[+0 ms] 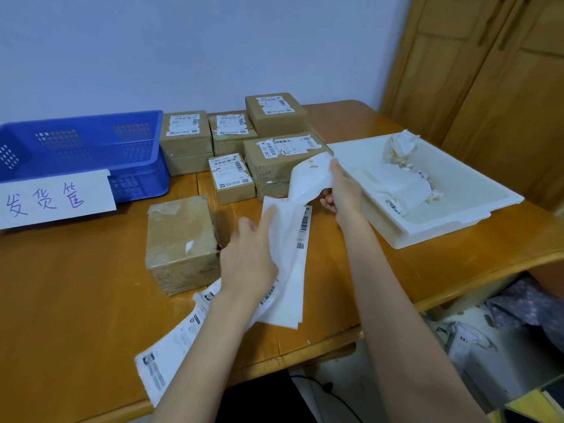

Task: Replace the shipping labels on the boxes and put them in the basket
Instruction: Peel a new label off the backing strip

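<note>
The right hand pinches the upper end of a white label sheet, its grip clamped on the paper, which curls up and away from a long backing strip. The left hand lies with fingers straight on the lower part of that strip, pressing it flat against the table; its grip is apart, curled round nothing.

Just left of the left hand stands a taped brown box with only a scrap of label on top, its near corner touching a chain of printed labels that runs under the left forearm and overhangs the table's near edge.

Beyond the right hand, 5 more labelled boxes crowd together near the wall, leaving little room between them. Just right of that hand sits a white tray holding crumpled paper scraps, its near corner close to the table's right edge.

Far left of both hands, a blue basket rests against the wall, with a handwritten sign fixed across its front. A wide stretch of bare table lies between the basket and the taped box.
</note>
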{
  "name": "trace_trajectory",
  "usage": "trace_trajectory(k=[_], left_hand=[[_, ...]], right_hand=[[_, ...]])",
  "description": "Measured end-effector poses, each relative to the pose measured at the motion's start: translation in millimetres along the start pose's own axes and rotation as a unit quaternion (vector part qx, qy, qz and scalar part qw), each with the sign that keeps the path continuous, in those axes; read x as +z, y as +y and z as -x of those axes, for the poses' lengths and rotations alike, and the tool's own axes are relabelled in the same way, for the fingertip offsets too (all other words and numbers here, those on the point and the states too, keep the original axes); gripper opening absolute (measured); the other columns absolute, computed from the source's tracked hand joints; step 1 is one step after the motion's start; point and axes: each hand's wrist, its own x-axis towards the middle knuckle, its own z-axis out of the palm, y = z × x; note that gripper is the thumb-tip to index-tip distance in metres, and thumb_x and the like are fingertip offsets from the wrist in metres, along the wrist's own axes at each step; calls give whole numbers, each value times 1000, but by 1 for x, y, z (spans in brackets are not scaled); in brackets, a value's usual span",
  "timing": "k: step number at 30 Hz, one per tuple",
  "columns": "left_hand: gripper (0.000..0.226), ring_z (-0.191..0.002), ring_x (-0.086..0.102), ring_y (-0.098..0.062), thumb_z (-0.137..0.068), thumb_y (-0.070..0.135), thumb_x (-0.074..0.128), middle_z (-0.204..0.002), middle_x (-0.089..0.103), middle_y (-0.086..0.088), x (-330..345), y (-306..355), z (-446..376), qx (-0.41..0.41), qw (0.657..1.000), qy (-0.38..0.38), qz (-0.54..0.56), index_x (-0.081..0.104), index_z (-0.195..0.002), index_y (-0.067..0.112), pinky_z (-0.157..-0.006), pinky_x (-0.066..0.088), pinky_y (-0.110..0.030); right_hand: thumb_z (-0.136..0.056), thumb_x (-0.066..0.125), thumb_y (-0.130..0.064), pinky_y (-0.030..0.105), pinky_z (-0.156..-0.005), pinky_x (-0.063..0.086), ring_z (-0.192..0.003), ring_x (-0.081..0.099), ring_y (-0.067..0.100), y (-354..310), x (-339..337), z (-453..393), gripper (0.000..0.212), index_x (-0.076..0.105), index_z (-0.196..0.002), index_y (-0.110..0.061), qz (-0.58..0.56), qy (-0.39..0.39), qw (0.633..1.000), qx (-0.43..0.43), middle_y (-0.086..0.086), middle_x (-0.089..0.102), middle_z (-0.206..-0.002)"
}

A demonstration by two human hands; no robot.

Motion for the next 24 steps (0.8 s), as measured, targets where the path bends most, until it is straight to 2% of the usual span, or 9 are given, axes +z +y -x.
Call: trace_trajectory(k=[2, 5, 11, 13, 15, 17, 19, 21, 24], left_hand=[[102, -145, 21, -34, -86, 12, 67, -162, 8, -12, 6, 2, -5, 76, 992, -11, -98, -1, -158, 36, -115, 30, -44], [90, -153, -13, -29, -94, 12, 58, -167, -12, -3, 8, 2, -12, 148, 974, -107, -136, 0, -158, 37, -122, -6, -54], [79, -154, -1, -21, -98, 7, 48, -168, 3, -2, 25, 2, -29, 108, 981, -150, 53, 2, -159, 24, -123, -3, -45], [73, -151, 18, -26, -100, 9, 49, -167, 9, -5, 32, 1, -38, 102, 979, -126, 124, 6, -158, 17, -120, 20, -42], [65, -130, 49, -34, -101, 11, 51, -167, 4, -4, 36, 2, -45, 103, 973, -101, 178, 15, -154, 15, -97, 48, -41], [58, -122, 55, -33, -99, 13, 55, -167, -2, -6, 39, 4, -52, 109, 982, -53, 147, 25, -149, 12, -92, 53, -40], [51, -146, 29, -32, -96, 17, 61, -167, 4, -12, 45, 4, -61, 119, 990, 27, 70, 38, -141, 11, -116, 36, -39], [38, -154, 3, -28, -93, 20, 64, -165, 13, -14, 43, 2, -67, 155, 984, 84, 20, 54, -130, 12, -124, 7, -37], [25, -154, 9, -26, -91, 16, 66, -160, 30, -10, 43, -5, -72, 166, 976, 125, 57, 68, -116, 16, -123, 4, -35]], right_hand=[[-96, 49, -51, 19, -47, 47, -48, 47, 8, -4, 4, 1, 43, 53, -72, -15, 28, 2, 999, -33, 2, 53, -63], [-98, 44, -51, 27, -59, 52, -45, 52, 10, -10, 7, -2, 47, 56, -67, -18, 54, 59, 992, -98, 4, 59, -65], [-90, 52, -62, 42, -74, 57, -43, 58, 17, -16, 7, -1, 58, 42, -60, -14, 49, 77, 982, -164, 2, 53, -40], [-91, 54, -58, 40, -72, 56, -42, 56, 16, -13, 5, 4, 57, 38, -59, -14, 41, 69, 982, -169, 0, 50, -35], [-92, 55, -55, 37, -70, 54, -39, 55, 13, -12, 4, 10, 56, 35, -58, -14, 32, 68, 982, -173, -1, 49, -34], [-92, 56, -53, 34, -65, 52, -37, 56, 11, -12, 3, 13, 55, 32, -59, -15, 25, 72, 981, -177, -2, 48, -35], [-93, 57, -50, 30, -59, 48, -40, 61, 12, -13, 1, 17, 55, 30, -60, -16, 12, 70, 981, -181, -7, 44, -34], [-92, 58, -51, 29, -58, 50, -48, 67, 16, -13, -1, 18, 54, 32, -61, -15, 3, 58, 981, -186, -4, 48, -41], [-90, 61, -50, 29, -70, 58, -65, 73, 16, -12, -2, 19, 46, 53, -74, -8, -21, -6, 987, -162, 16, 69, -76]])
